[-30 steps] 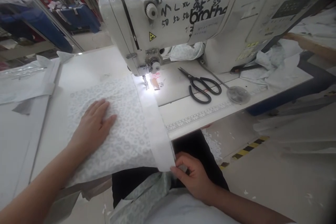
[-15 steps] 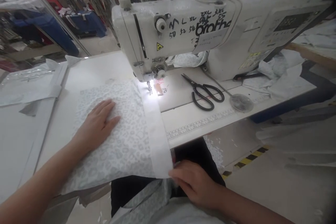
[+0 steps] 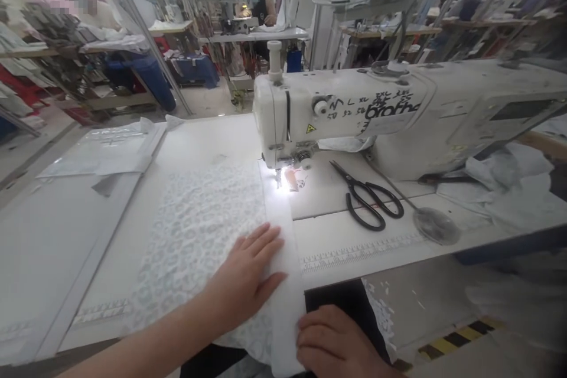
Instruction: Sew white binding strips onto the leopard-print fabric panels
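A pale leopard-print fabric (image 3: 195,236) lies on the sewing table, a plain white band (image 3: 283,283) running along its right edge up to the lit needle of the sewing machine (image 3: 345,112). Flat on the print, with fingertips reaching the band, rests my left hand (image 3: 243,271), thumb spread from the fingers. My right hand (image 3: 332,339) is at the lower right edge of the band, its fingers curled and closed on that edge. Black-handled scissors (image 3: 367,195) lie on the table right of the needle.
Right of the scissors sits a round clear disc on a rod (image 3: 436,225). Crumpled white cloth (image 3: 505,183) lies by the machine's base. A ruler strip (image 3: 363,253) runs along the front edge. Plastic-wrapped white sheets (image 3: 101,153) are at the left. Other people work at machines behind.
My left hand has slid right across the print to the band. My right hand still holds the band's lower edge. The view has tilted up, showing more of the room.
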`<state>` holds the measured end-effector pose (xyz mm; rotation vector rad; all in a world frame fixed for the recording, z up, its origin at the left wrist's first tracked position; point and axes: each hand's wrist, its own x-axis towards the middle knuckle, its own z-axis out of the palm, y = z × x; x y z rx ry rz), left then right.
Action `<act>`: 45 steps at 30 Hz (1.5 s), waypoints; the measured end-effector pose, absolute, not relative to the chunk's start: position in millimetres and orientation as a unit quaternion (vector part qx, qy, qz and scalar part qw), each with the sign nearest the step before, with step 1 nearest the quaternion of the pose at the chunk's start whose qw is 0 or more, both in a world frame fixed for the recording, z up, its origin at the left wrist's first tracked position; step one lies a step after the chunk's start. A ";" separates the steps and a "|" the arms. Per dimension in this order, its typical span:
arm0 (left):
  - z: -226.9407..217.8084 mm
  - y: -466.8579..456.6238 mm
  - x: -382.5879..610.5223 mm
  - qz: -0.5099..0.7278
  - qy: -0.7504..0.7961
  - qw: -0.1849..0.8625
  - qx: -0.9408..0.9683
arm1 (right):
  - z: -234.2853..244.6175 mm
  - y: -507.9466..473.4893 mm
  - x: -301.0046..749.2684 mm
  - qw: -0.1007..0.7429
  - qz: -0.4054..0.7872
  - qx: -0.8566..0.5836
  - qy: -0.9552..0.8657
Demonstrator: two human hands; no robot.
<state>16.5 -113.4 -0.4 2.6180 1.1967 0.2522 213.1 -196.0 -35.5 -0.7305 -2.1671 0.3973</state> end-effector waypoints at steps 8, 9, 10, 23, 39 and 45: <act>0.1 -69.6 11.1 0.078 0.417 0.111 0.899 | -9.2 -154.7 212.7 0.345 0.267 -0.334 -0.835; 0.3 -62.8 11.7 0.080 0.414 0.107 0.900 | -7.5 -148.2 212.4 0.342 0.267 -0.343 -0.833; 0.4 -56.1 12.0 0.082 0.411 0.104 0.902 | -6.5 -141.7 212.0 0.339 0.267 -0.349 -0.832; 2.5 24.6 12.4 0.112 0.403 0.078 0.905 | -4.0 -59.0 211.2 0.317 0.217 -0.371 -0.845; 10.9 -48.9 -63.1 0.050 0.596 0.068 0.799 | -30.0 -185.4 226.7 0.344 0.227 -0.264 -0.872; 7.3 -130.3 -54.5 0.123 0.399 0.014 0.908 | -69.8 -203.8 222.9 0.429 0.476 -0.512 -0.572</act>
